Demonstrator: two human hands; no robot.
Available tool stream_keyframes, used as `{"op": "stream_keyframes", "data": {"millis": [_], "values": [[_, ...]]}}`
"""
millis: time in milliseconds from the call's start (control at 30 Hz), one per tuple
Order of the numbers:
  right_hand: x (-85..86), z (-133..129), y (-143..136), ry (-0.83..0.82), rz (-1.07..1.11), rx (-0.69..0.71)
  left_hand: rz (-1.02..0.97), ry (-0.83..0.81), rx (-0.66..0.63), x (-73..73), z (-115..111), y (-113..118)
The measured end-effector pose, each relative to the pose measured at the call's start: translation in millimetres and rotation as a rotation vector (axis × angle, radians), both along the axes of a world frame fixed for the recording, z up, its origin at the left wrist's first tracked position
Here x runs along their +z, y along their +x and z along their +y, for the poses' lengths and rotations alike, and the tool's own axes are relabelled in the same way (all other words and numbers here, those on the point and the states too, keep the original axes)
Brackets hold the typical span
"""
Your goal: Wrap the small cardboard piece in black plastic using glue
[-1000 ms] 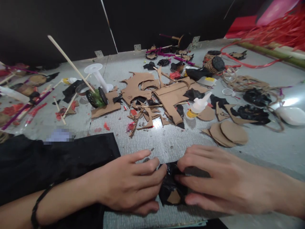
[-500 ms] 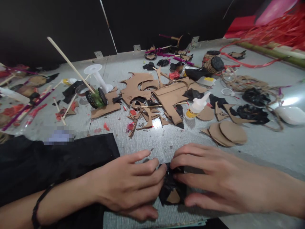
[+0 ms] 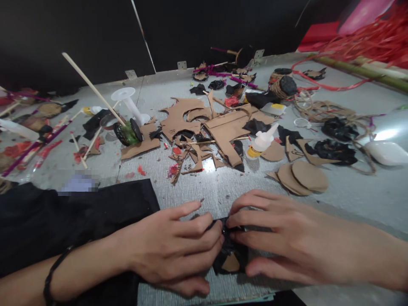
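A small piece of cardboard (image 3: 230,263) shows through a wrap of black sheet (image 3: 228,244) at the bottom centre. From the left, my left hand (image 3: 178,246) touches this wrap with its fingertips, fingers spread. My right hand (image 3: 277,238) rests on the right side of it, its fingers bent and apart with the tips on the black sheet. Both hands press on the wrap rather than grip it, and they partly cover it. Under my left forearm, a larger black sheet (image 3: 127,197) lies on the grey surface (image 3: 204,193).
Cut cardboard scraps (image 3: 183,117) spread across the middle. Beyond my right hand are a glue bottle (image 3: 261,142) and cardboard discs (image 3: 310,175). At the left stand a white spool (image 3: 129,102) and a green-black roll (image 3: 127,132) with a stick. Twine (image 3: 328,109) lies at the right.
The view has shifted very slightly. My fingers stay on the black wrap in nearly the same pose.
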State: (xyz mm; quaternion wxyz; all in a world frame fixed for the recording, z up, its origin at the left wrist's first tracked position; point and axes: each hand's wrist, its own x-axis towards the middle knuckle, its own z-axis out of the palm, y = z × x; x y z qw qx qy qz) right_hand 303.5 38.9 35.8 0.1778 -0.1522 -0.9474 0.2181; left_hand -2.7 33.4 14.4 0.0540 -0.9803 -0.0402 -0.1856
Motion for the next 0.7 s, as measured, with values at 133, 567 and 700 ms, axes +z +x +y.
{"op": "stream_keyframes", "data": {"millis": [133,567,700], "values": [[0.3,-1.0,0.0,-0.007,-0.003,0.001,0.005,-0.009,-0.005,0.1,0.4,-0.1],[2.6,-0.7,-0.5,-0.012,0.008,0.001,-0.037,0.042,-0.088,1.6,0.8,1.5],[2.0,-1.2,-0.6,-0.019,0.019,0.006,-0.103,0.043,-0.069,0.4,-0.3,0.6]]}}
